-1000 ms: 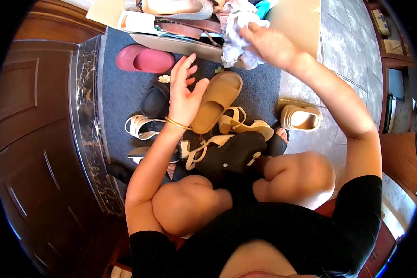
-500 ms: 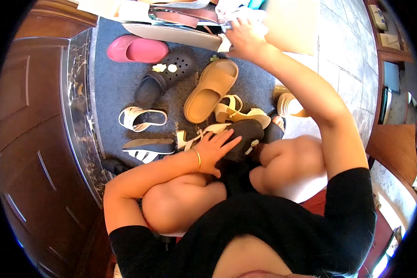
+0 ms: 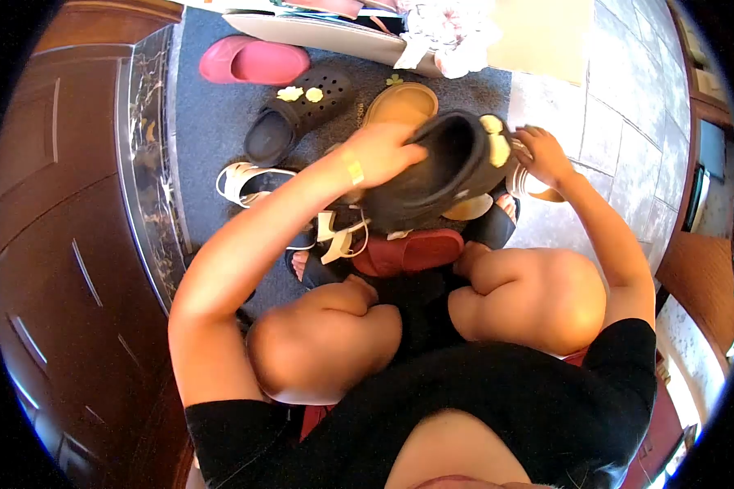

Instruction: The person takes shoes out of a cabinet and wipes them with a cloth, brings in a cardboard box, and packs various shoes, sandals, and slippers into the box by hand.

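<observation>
A black clog (image 3: 432, 175) with pale yellow charms is lifted above the other shoes. My left hand (image 3: 387, 156) grips its edge, thumb at the opening. At the clog's right end, my right hand (image 3: 540, 153) has its fingers on the charm side. Below the clog, a red shoe (image 3: 408, 251) lies between my feet, beside a cream heeled sandal (image 3: 340, 240). A tan slide (image 3: 401, 104) is partly hidden behind the clog. Farther left lie another black clog (image 3: 298, 114), a pink clog (image 3: 254, 61) and a white sandal (image 3: 249, 183).
At the top, an open cardboard box (image 3: 538, 41) holds shoes and crumpled pale wrapping (image 3: 448, 37). A cream shoe (image 3: 534, 186) stands right of my foot on the grey tiles. Brown wooden doors (image 3: 57, 244) line the left, and shelves (image 3: 709, 187) the right.
My right hand has let go of the wrapping and come down to the black clog. My left hand has taken hold of that clog and raised it, uncovering the red shoe.
</observation>
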`<state>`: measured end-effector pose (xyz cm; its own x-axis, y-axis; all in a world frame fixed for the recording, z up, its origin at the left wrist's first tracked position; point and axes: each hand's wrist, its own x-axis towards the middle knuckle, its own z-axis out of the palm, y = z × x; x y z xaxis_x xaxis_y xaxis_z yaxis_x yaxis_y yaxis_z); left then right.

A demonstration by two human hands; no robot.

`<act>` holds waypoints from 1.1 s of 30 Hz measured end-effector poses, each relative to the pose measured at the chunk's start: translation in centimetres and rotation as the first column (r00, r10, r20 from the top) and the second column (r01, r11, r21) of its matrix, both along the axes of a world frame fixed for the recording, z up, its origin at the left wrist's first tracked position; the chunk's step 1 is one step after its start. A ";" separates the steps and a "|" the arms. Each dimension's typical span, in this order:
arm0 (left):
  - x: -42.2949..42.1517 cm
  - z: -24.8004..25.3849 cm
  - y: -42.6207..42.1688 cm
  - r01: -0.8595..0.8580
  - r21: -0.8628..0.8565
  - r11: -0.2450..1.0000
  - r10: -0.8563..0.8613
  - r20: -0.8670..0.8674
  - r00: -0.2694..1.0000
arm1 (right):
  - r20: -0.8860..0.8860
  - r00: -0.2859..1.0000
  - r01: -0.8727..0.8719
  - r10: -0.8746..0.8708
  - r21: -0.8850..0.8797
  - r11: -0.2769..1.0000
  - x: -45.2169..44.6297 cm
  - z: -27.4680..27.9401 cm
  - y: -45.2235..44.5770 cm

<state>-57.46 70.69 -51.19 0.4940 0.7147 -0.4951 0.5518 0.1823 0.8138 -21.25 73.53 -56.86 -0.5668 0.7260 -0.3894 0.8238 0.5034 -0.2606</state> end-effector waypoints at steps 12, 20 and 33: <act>5.5 -4.3 -2.5 0.058 0.467 0.882 -0.113 0.090 0.990 | 0.197 0.893 -0.351 0.405 -0.261 0.899 -4.0 2.3 -3.6; -4.9 -10.5 -17.5 0.338 0.127 0.932 -0.273 -0.366 0.890 | 0.075 0.917 -0.306 0.392 -0.499 0.811 -13.8 -4.4 -5.4; -18.5 -5.2 -16.8 -0.968 -0.174 0.179 0.823 0.566 0.050 | -0.056 0.850 -0.445 0.523 -0.609 0.657 -18.6 7.5 -2.1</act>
<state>-75.95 53.88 -56.44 -0.5461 0.8014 -0.2439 -0.3478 0.0480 0.9363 -39.87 71.46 -49.37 -0.6949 -0.0310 -0.7184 0.5502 0.6204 -0.5590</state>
